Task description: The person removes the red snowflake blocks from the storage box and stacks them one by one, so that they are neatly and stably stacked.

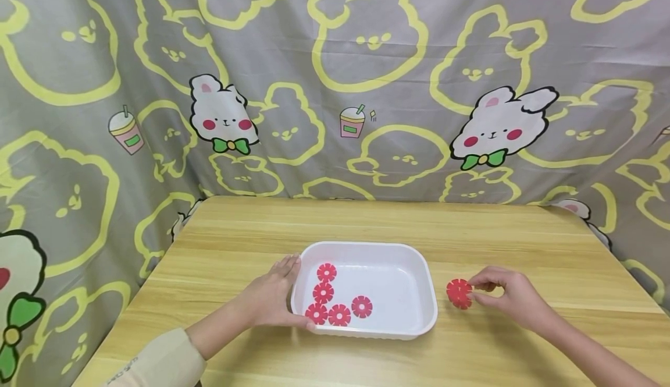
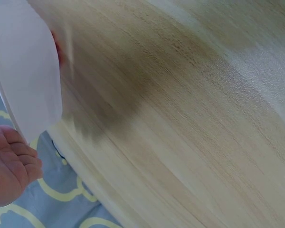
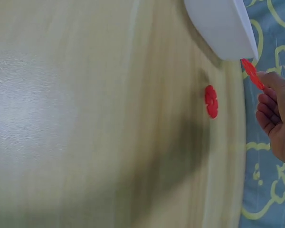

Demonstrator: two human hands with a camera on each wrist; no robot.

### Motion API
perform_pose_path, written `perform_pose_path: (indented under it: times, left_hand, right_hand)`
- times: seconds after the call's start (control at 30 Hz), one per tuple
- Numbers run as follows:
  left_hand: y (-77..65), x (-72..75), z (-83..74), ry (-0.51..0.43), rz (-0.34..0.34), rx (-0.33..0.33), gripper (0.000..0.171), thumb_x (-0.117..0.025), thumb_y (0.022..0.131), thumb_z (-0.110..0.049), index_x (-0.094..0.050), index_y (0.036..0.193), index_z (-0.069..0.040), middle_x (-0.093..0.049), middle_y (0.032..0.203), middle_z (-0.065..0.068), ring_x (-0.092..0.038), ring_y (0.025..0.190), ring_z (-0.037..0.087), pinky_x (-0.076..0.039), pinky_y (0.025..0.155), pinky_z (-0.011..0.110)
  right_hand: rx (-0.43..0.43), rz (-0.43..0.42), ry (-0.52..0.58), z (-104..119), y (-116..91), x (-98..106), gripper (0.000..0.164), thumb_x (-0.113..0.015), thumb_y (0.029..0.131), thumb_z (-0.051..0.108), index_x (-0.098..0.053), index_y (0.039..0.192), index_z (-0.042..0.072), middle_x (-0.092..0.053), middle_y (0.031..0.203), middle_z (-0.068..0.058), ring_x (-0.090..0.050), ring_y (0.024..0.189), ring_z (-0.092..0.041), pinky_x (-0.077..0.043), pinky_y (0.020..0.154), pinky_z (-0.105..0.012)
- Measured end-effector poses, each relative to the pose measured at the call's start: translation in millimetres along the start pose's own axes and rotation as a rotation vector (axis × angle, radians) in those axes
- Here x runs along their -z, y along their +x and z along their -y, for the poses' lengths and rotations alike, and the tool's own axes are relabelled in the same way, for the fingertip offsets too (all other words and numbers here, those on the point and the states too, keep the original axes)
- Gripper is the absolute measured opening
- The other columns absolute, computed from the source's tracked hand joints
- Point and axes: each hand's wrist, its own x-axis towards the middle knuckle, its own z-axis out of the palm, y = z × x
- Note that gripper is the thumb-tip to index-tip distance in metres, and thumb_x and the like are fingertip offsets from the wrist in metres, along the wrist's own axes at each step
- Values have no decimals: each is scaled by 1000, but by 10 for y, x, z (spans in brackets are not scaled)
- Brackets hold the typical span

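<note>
A white plastic tray [image 1: 426, 299] holds several red notched snowflake discs [image 1: 339, 315] lying flat in its left half. My left hand [image 1: 272, 297] grips the tray's left end, with the thumb at the near rim and the fingers along the side wall; the left wrist view shows those fingers [image 2: 23, 154] bent by the rim. To the right of the tray, my right hand [image 1: 510, 297] pinches a red snowflake disc [image 3: 252, 74] by its edge, between thumb and forefinger. Another red disc [image 3: 211, 101] lies on the table below it, overlapped by the held one in the head view.
The wood-grain table [image 1: 251, 224] extends around the tray on every side. Behind it and along both sides hangs a grey curtain [image 1: 293, 119] with yellow outlines and white rabbit prints.
</note>
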Motion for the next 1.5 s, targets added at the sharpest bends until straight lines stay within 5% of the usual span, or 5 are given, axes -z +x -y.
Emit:
perform_pose_path:
  times: [0.87,1.23,1.5]
  left_hand:
    - [-3,10,0,-4,2,17,122,-63,60,-77,-31,139,10,-30,146,29,-29,136,42,-36,107,49]
    - [-9,-2,-3,-12,-1,19,122,-64,60,-76,-30,140,10,-30,146,28,-29,136,41,-34,108,49]
    - [-9,-8,4,-25,2,32,124,-63,59,-77,-28,141,9,-28,148,27,-27,137,40,-35,108,49]
  right_hand:
    - [-255,-54,24,-210,-244,-242,16,-77,68,0,-71,82,5,-62,72,14,-52,65,8,-50,58,-13]
    - [-304,-62,34,-249,-297,-319,15,-77,69,3,-71,83,4,-68,75,3,-54,67,10,-51,56,-13]
    - [-313,-70,47,-259,-322,-342,14,-76,70,2,-71,84,3,-65,73,11,-51,64,8,-48,53,-13]
